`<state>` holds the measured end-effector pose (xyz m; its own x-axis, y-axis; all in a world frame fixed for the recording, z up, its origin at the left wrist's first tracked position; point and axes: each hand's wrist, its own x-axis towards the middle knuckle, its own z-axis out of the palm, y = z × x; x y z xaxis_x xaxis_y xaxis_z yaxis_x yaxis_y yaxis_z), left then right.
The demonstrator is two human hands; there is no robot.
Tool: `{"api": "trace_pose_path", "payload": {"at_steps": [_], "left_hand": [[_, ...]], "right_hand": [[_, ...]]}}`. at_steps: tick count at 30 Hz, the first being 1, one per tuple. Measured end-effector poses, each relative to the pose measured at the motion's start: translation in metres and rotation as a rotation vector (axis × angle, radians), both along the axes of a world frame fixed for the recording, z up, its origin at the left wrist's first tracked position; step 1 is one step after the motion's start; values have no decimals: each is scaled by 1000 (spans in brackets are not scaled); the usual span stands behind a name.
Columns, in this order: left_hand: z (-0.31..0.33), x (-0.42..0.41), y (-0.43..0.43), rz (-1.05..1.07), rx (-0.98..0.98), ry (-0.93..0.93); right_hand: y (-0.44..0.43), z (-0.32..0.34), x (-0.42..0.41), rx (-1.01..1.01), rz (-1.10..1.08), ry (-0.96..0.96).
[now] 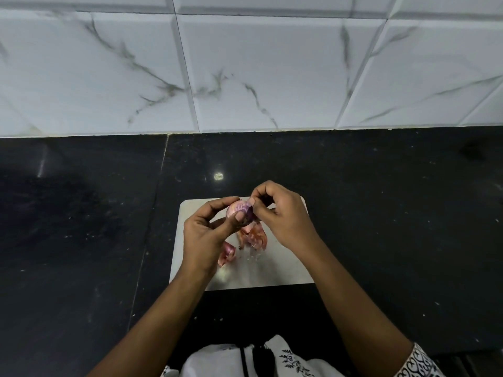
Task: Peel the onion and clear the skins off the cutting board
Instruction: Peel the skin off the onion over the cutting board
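Observation:
A small purple onion (240, 209) is held above the far half of a white cutting board (283, 268). My left hand (206, 235) grips it between thumb and fingers from the left. My right hand (280, 213) pinches a strip of its skin at the onion's upper right side. Loose pinkish onion skins (254, 236) lie on the board under the hands, and another skin piece (227, 254) rests beside my left wrist. Much of the onion is hidden by my fingers.
The board sits on a black stone counter (381, 213) that runs left and right. A white marble-tiled wall (245, 72) rises behind it. My patterned white clothing (245, 360) shows at the near edge.

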<state>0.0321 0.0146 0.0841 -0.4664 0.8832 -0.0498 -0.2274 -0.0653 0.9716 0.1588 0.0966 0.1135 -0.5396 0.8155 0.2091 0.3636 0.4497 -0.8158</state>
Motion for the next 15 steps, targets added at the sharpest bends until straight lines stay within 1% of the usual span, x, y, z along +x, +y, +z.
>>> {"api": "trace_pose_path", "payload": {"at_steps": [2, 7, 11, 15], "left_hand": [[0, 0, -1, -4, 12, -10], [-2, 6, -3, -8, 45, -29], [-4, 4, -5, -24, 82, -36], [-12, 0, -6, -18, 74, -87]], "right_hand": [[1, -2, -1, -81, -31, 48], [8, -14, -2, -175, -115, 69], [21, -38, 5, -214, -234, -48], [18, -47, 10, -333, -126, -87]]}}
